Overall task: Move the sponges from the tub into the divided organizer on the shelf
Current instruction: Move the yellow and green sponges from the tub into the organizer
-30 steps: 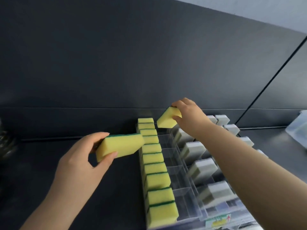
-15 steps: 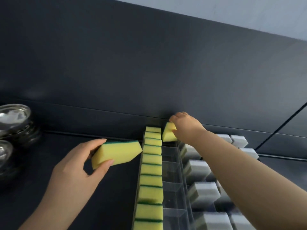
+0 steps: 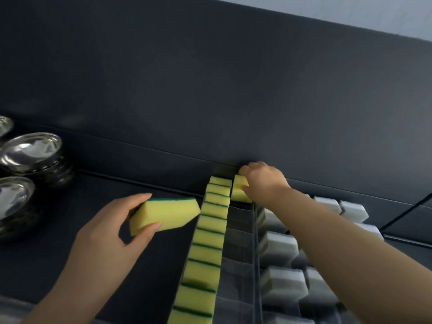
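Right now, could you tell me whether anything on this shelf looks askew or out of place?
Nothing stands out. The yellow sponges evenly fill the left lane of the organizer; the right hand holds one at the back of the next lane, and the left hand holds another.

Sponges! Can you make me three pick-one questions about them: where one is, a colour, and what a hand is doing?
1. Where is the far sponge in the right hand?
A) back end of the organizer, beside the yellow row
B) on the floor
C) in a bucket

2. What colour is the thin layer on the near sponge?
A) red
B) green
C) purple

3. The left hand is:
A) flat and empty
B) a fist
C) holding the near sponge

Answers: A, it sits by the back wall; B, green strip on yellow foam; C, thumb and fingers pinch it.
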{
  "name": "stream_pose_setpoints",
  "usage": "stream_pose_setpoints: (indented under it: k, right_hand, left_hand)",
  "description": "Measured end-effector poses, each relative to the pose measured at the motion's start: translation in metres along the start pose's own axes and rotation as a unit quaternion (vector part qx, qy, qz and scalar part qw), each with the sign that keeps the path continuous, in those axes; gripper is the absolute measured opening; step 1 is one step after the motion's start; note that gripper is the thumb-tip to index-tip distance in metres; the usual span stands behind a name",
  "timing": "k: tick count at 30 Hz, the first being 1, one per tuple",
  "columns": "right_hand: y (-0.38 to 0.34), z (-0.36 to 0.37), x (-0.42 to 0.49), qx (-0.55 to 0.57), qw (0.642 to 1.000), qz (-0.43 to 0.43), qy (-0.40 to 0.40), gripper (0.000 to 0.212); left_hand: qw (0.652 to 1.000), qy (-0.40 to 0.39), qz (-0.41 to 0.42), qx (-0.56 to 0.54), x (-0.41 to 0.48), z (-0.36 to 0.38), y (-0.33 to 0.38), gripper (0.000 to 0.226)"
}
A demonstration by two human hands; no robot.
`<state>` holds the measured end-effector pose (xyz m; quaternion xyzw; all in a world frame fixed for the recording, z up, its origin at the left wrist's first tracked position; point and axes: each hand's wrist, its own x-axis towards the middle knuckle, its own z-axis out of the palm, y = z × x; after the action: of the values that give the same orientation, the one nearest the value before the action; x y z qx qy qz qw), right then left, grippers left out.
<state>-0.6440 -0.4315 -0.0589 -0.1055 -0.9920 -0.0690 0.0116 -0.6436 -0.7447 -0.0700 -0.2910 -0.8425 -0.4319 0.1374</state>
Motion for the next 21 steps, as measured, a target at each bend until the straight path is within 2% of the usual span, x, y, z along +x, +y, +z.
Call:
stream_pose_setpoints:
  k: [4, 12, 17, 21]
  right_hand:
    - [-0.004, 0.011, -0.001, -0.086, 0.995, -0.038, 0.022, 0.028]
    - [-0.010, 0.025, 0.005, -0.105, 0.993, -0.051, -0.014, 0.034]
    - [0.000, 0.007, 0.005, 0.039, 0.999, 0.027, -0.026, 0.032]
    - [0.023, -0.026, -0.007, 0.177, 0.981, 0.048, 0.056, 0.035]
  left_hand:
    - [1.000, -0.003, -0.007, 0.009, 0.001, 0.003, 0.004, 0.053]
    - [1.000, -0.006, 0.000, 0.021, 0.004, 0.006, 0.011, 0.048]
    - [0.999, -0.010, 0.000, 0.031, 0.006, 0.006, 0.014, 0.054]
    - [0.998, -0.024, 0.024, 0.045, 0.019, 0.005, 0.022, 0.054]
